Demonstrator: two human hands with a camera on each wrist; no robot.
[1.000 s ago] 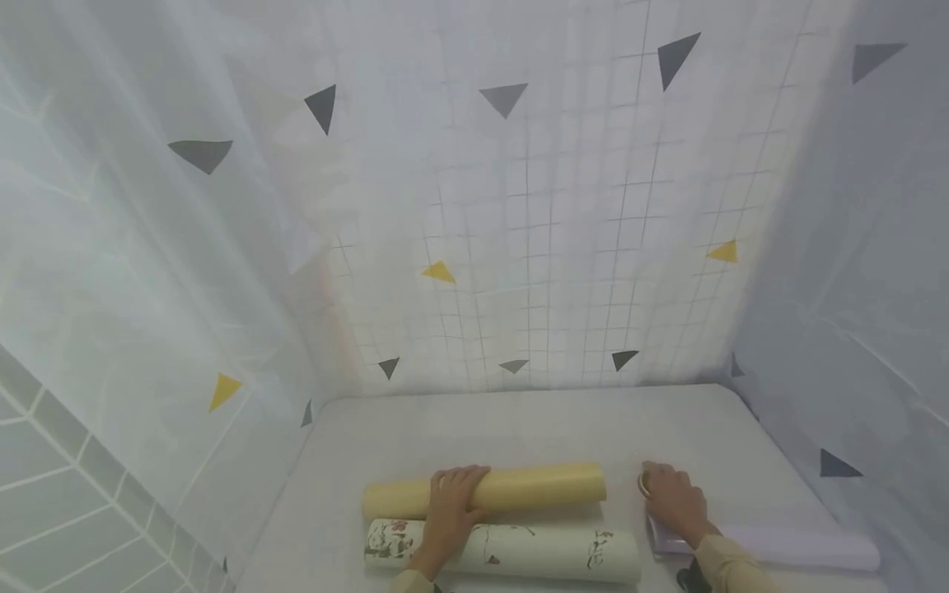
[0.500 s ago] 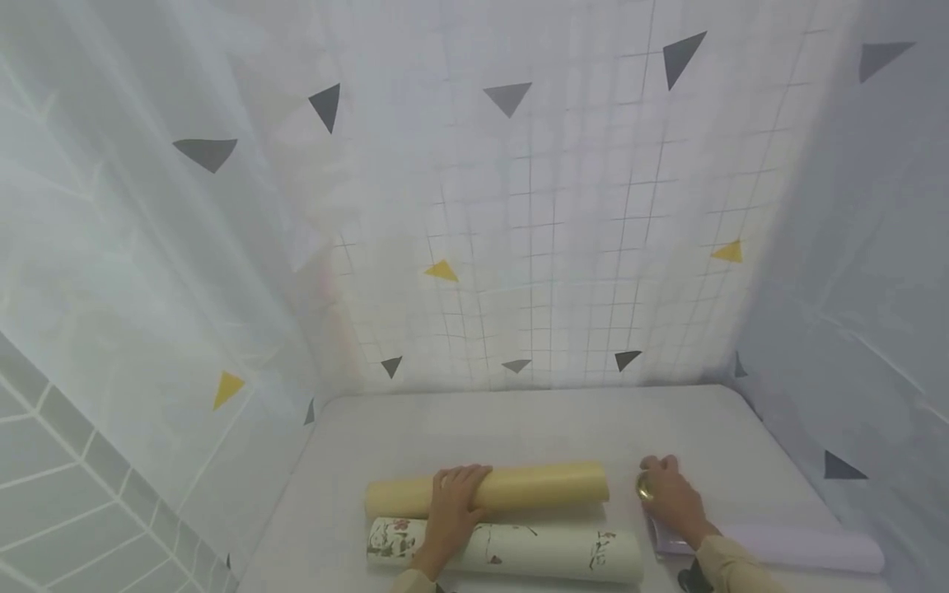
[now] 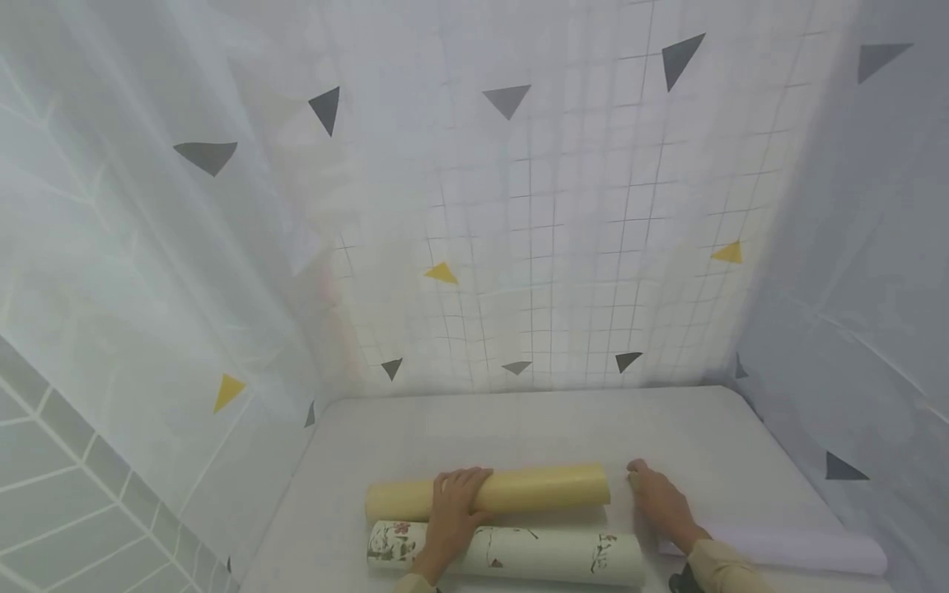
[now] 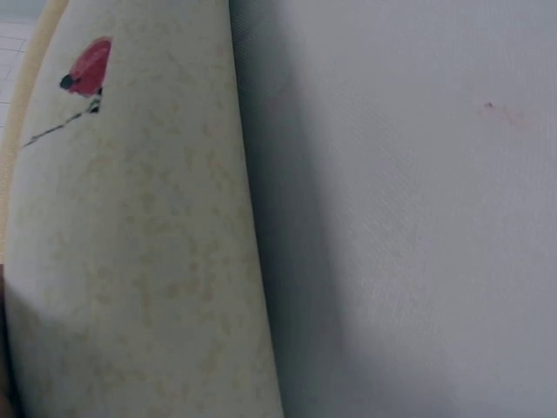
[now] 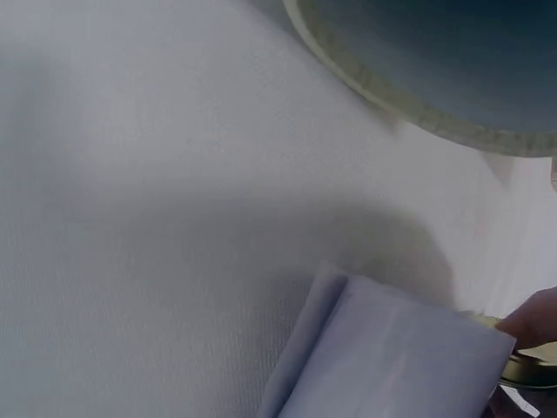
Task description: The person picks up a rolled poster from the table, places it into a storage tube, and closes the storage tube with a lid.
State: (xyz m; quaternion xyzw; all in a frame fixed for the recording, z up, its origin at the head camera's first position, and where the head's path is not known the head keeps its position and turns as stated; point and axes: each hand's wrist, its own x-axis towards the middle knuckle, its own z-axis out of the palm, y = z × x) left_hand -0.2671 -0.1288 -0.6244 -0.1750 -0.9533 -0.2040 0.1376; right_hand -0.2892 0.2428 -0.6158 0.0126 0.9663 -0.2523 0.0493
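My left hand (image 3: 454, 515) rests across two rolls, its fingers over the yellow roll (image 3: 549, 487) and its palm above the white roll printed with flowers (image 3: 552, 553). The printed roll fills the left side of the left wrist view, showing a red motif (image 4: 90, 68). Right of the rolls, my right hand (image 3: 663, 502) holds a gold-coloured ring that looks like a roll of tape (image 3: 633, 480); most of it is hidden by the hand. In the right wrist view, the tape roll (image 5: 531, 370) is partly behind the pale lilac roll (image 5: 396, 357), with a finger touching it.
The white table (image 3: 511, 424) has rounded back corners. The lilac roll (image 3: 801, 550) lies at its right, below my right forearm. Whitish sheeting with grey and yellow triangles (image 3: 511, 206) hangs at the back and both sides. The printed roll's hollow end (image 5: 435, 78) shows in the right wrist view.
My right hand has turned and shifted slightly left with the tape roll, whose gold side now shows less. The left hand and the rolls stay put.
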